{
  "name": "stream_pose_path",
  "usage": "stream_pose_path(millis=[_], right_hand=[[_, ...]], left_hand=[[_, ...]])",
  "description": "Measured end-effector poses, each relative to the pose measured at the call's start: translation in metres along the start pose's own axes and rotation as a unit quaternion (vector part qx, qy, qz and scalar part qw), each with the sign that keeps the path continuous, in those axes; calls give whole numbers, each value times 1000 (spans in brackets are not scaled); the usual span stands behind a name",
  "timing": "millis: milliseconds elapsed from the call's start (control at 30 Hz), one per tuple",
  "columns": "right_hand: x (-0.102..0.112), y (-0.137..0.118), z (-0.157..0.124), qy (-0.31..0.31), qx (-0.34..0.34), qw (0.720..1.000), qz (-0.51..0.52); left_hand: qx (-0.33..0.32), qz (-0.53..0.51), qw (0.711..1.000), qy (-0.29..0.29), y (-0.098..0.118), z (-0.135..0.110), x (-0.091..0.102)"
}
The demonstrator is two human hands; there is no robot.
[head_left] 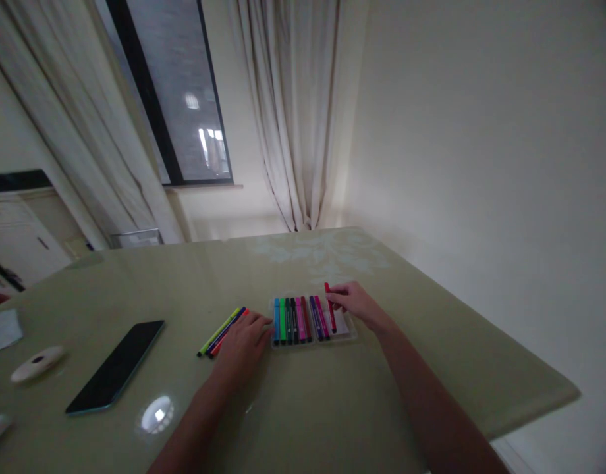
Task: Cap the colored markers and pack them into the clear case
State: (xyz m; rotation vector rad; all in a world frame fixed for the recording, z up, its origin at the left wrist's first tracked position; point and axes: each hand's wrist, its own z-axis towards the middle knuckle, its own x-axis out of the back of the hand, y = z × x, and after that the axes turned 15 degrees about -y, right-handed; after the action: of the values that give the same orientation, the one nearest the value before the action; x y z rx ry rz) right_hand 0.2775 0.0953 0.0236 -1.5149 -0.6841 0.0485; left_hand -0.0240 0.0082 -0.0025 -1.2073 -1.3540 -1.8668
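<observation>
A clear plastic case (pixel 293 345) lies on the table with a row of markers in it: a blue marker (pixel 276 321), a green marker (pixel 282 321), dark ones, pink and brownish red ones. Past a small gap in the row come a purple marker (pixel 315 318) and a magenta marker (pixel 322 317). My right hand (pixel 352 303) pinches a red marker (pixel 331 313) over the case's right part, its lower end close to the case floor. My left hand (pixel 246 339) rests on the table, fingers stretched to the case's left edge. Beside it lie loose markers, yellow-green (pixel 221 332), dark blue and orange-red, partly hidden by the hand.
A black tablet or large phone (pixel 116 367) lies left on the table (pixel 303 408). Further left are a white oval object (pixel 37 365) and a white tissue or cloth (pixel 2 331). A wall (pixel 481 164) runs along the right side; curtains (pixel 293 118) and a window stand behind.
</observation>
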Motion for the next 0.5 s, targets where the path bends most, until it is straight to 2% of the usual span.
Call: stream_pose_path(millis=[67, 133, 233, 300, 367, 500], right_hand=[[-4, 6, 1, 0, -13, 1000, -15], [-11, 10, 4, 16, -32, 999, -26], [-18, 13, 7, 46, -69, 994, -69], [-20, 13, 8, 60, -85, 989, -101], [-20, 12, 8, 65, -95, 983, -146], [-20, 10, 6, 81, -114, 954, -266]], left_hand=[[31, 27, 999, -4, -2, -1, 1], [92, 73, 993, 5, -5, -3, 5], [198, 165, 966, 5, -10, -7, 14], [239, 206, 949, -8, -13, -10, 17], [246, 213, 945, -21, -15, -11, 17], [226, 172, 958, -27, -21, -9, 12]])
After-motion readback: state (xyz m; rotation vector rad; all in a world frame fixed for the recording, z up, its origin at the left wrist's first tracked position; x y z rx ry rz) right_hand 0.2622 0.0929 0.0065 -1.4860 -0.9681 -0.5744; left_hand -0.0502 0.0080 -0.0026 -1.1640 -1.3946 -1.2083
